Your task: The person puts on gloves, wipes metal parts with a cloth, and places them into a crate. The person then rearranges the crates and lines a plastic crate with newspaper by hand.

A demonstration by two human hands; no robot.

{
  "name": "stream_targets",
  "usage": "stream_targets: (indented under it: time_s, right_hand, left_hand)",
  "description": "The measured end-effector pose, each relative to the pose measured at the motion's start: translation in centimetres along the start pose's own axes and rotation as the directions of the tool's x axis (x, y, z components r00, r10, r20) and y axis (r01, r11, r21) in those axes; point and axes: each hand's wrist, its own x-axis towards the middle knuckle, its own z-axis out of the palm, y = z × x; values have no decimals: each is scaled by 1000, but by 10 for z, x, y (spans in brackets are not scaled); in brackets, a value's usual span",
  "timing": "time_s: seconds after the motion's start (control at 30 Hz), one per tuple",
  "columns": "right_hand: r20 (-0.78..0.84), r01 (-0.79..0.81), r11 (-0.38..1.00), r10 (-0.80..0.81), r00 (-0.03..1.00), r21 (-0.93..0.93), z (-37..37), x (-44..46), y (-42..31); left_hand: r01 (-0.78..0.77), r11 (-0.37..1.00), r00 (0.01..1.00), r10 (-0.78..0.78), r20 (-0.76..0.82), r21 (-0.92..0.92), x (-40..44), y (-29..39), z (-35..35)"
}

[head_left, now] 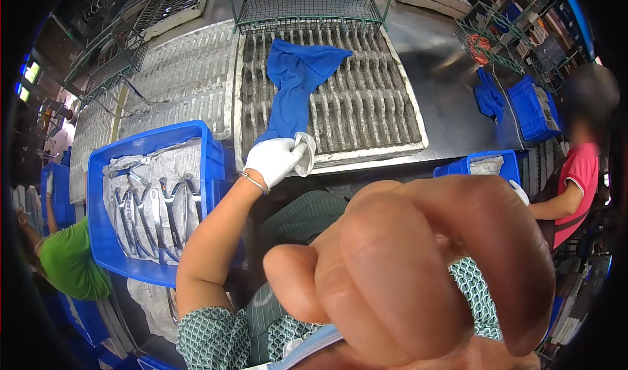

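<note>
My left hand (269, 160), in a white glove with a bracelet at the wrist, is closed at the near edge of a slotted tray. A limp piece of white fabric, apparently a second glove (305, 154), hangs from its fingers. Right beside it, the tail of a blue cloth (297, 75) lies across the slotted tray (392, 102). Bare and very close to the camera, my right hand (405, 259) has its fingers curled. Whatever those fingers may hold is hidden.
Left of me, a blue bin (95, 193) holds several shiny metal parts (160, 216) on white sheeting. A green wire basket (307, 13) stands behind the tray. A person in red (582, 180) is at right beside another blue bin (476, 164); a person in green (72, 259) is at left.
</note>
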Motion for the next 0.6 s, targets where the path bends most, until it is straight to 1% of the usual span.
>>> stream_targets:
  time_s: [0.23, 0.33, 0.4, 0.43, 0.47, 0.5, 0.53, 0.57, 0.6]
  right_hand:
    - [25, -23, 999, 22, 999, 36, 1, 6, 2]
    - [47, -51, 996, 48, 998, 69, -4, 19, 0]
    - [18, -82, 992, 81, 997, 96, -9, 32, 2]
    - [-47, -102, 987, 108, 993, 121, -13, 40, 7]
    - [-157, -124, 977, 151, 976, 171, -19, 45, 15]
    - [-282, -125, 955, 201, 938, 267, -28, 48, 24]
    - [-391, -93, 920, 251, 885, 380, -37, 47, 32]
    - [-499, -3, 853, 308, 810, 522, -49, 45, 40]
    - [-510, 17, 812, 350, 786, 584, -63, 42, 46]
  left_hand:
    - [43, 999, 999, -44, 30, 23, 2, 0, 0]
    - [42, 999, 998, -42, 36, 4, 2, 0, 1]
    - [6, 1000, 1000, -6, -1, 15, 2, 0, 1]
    - [-6, 1000, 1000, 6, -22, 24, 0, -1, 0]
    - [-53, 998, 997, 54, -53, 21, -1, -6, 3]
    - [-100, 995, 990, 102, -93, 22, 2, -14, 9]
    - [-148, 989, 980, 150, -134, 25, 1, -11, 5]
    - [-32, 984, 997, 43, -59, 174, 3, -5, 3]
    - [1, 995, 998, 4, -58, 102, 1, 0, 1]
